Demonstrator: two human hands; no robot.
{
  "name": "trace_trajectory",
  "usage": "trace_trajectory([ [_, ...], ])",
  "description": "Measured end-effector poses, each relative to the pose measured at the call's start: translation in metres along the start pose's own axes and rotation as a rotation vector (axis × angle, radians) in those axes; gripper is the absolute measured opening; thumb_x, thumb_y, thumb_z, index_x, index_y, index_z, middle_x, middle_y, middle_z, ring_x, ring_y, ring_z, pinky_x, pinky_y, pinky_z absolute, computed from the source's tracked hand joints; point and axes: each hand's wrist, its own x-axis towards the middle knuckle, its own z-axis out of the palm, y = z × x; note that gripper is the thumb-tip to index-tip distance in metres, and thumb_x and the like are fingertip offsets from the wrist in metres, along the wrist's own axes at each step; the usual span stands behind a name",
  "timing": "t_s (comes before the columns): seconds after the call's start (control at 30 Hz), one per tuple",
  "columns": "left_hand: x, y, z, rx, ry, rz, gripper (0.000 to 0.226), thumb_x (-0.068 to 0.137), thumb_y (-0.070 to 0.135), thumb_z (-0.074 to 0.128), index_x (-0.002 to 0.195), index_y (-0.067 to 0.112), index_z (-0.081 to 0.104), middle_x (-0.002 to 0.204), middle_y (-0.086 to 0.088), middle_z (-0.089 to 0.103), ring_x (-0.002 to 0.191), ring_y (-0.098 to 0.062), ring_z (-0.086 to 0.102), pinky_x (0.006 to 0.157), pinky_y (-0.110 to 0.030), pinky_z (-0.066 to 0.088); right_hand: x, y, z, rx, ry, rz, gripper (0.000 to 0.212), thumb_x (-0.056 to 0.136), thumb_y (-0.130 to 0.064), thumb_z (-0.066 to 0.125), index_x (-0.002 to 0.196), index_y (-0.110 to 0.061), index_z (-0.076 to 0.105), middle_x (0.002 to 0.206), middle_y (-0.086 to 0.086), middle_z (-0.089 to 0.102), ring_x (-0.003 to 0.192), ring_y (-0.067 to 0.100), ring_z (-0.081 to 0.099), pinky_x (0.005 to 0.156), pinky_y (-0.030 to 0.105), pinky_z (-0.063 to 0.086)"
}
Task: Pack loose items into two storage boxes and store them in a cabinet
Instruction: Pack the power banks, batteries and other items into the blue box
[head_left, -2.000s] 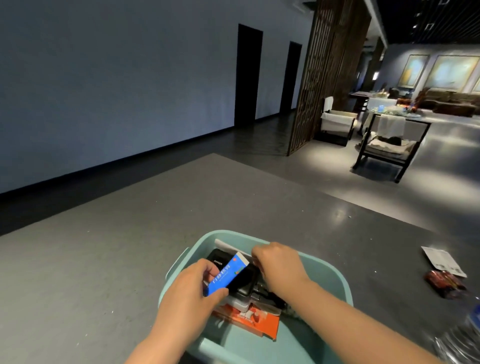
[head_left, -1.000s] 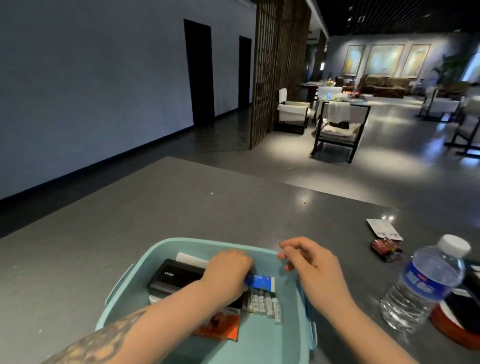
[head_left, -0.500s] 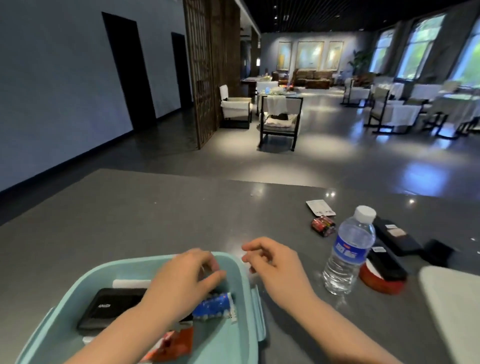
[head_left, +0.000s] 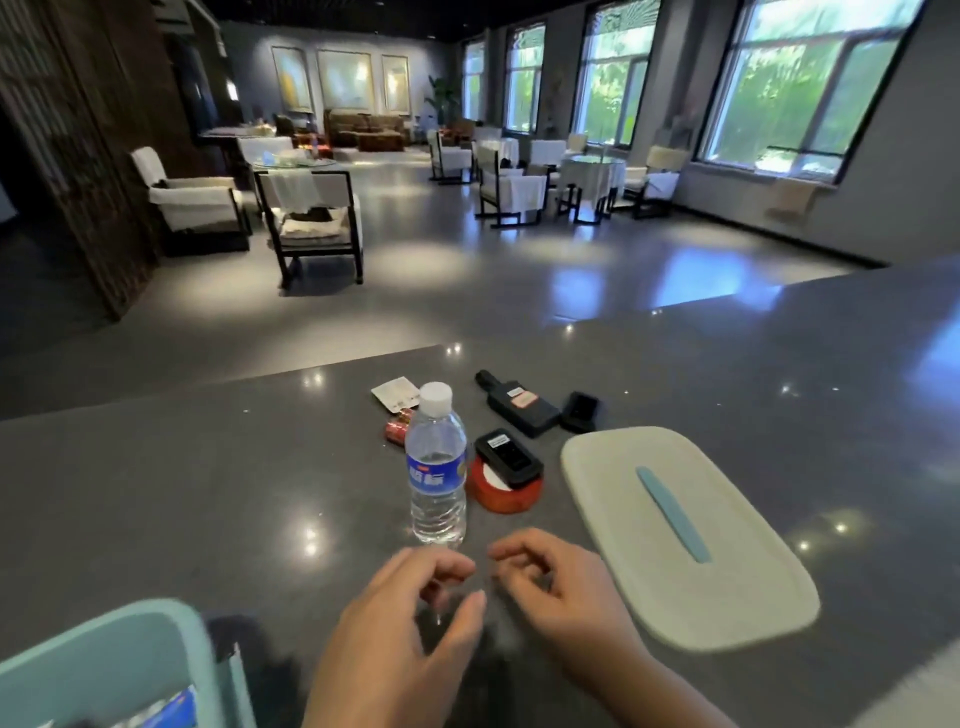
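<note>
On the near left of the grey tabletop (head_left: 156, 493), a light blue storage box (head_left: 119, 660) is sitting with a few things already lying inside it, though they are too blurry to name. Both hands are hanging over the tabletop just in front of the person, and both are empty. The left hand (head_left: 410, 629) is loosely curled with its fingers apart, and the right hand (head_left: 561, 587) is curled the same way, close beside it.

The packing looks only partly done. A water bottle (head_left: 435, 467) is standing just past the hands. Behind it, a black gadget (head_left: 506, 457) is resting on a red tape roll (head_left: 501, 491). Farther away are lying a long black device (head_left: 519, 408), a small black case (head_left: 581, 410), a small red pack (head_left: 397, 428) and a white card (head_left: 397, 397). A pale lid (head_left: 675, 530) is lying on the right. No second box or cabinet is showing. The tall bottle is standing between the hands and the far things, so it could get knocked over.
</note>
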Motion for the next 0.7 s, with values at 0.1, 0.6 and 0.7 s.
trace_trajectory([
  [0.1, 0.017, 0.002, 0.032, -0.037, -0.031, -0.04, 0.037, 0.069, 0.028, 0.076, 0.09, 0.051, 0.057, 0.086, 0.025, 0.061, 0.082, 0.001, 0.059, 0.067, -0.011, 0.043, 0.005, 0.026, -0.028, 0.013, 0.05, 0.063, 0.02, 0.083, -0.013, 0.061, 0.084, -0.032, 0.069, 0.08, 0.002, 0.071, 0.06, 0.001, 0.056, 0.062, 0.016, 0.045],
  [0.6, 0.165, -0.008, 0.184, 0.356, 0.031, -0.187, 0.064, 0.077, 0.039, 0.066, 0.135, 0.027, 0.041, 0.142, 0.008, 0.036, 0.131, -0.015, 0.031, 0.109, -0.029, 0.029, 0.178, 0.121, -0.163, -0.402, -0.015, 0.022, 0.05, 0.083, -0.031, 0.068, 0.13, -0.026, 0.051, 0.126, -0.007, 0.056, 0.116, 0.013, 0.051, 0.094, 0.028, 0.043],
  [0.7, 0.192, -0.023, 0.185, 0.456, -0.06, -0.325, 0.085, 0.071, 0.047, 0.071, 0.143, 0.024, 0.031, 0.153, -0.001, 0.021, 0.14, -0.023, 0.019, 0.112, -0.033, 0.021, 0.232, 0.134, -0.166, -0.525, -0.08, 0.01, 0.061, 0.083, -0.036, 0.067, 0.136, -0.019, 0.044, 0.135, 0.004, 0.049, 0.126, 0.025, 0.043, 0.102, 0.035, 0.036],
])
